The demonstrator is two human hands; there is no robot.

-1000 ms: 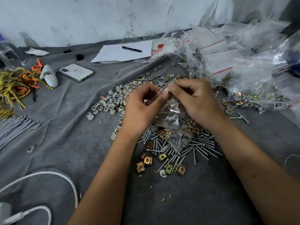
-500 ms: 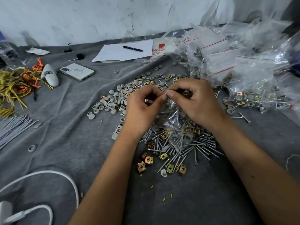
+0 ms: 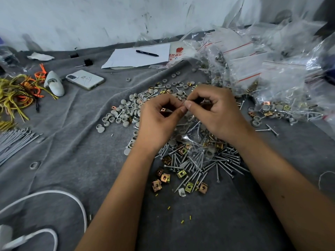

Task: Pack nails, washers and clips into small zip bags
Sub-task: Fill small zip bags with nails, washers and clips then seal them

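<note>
Above the heap of silver nails [image 3: 208, 160], left hand [image 3: 159, 120] and right hand [image 3: 215, 109] pinch the small clear zip bag [image 3: 192, 140] by its top; an unsealed strip could spill hardware.

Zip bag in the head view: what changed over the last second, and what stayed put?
Very little. Both hands keep pinching the top of the small zip bag; the left hand and right hand shifted only slightly, thumbs working along the red seal strip. Nothing was picked up or let go. The bag hangs over the nails as before; washers, clips, phone and pen are unmoved.
</note>
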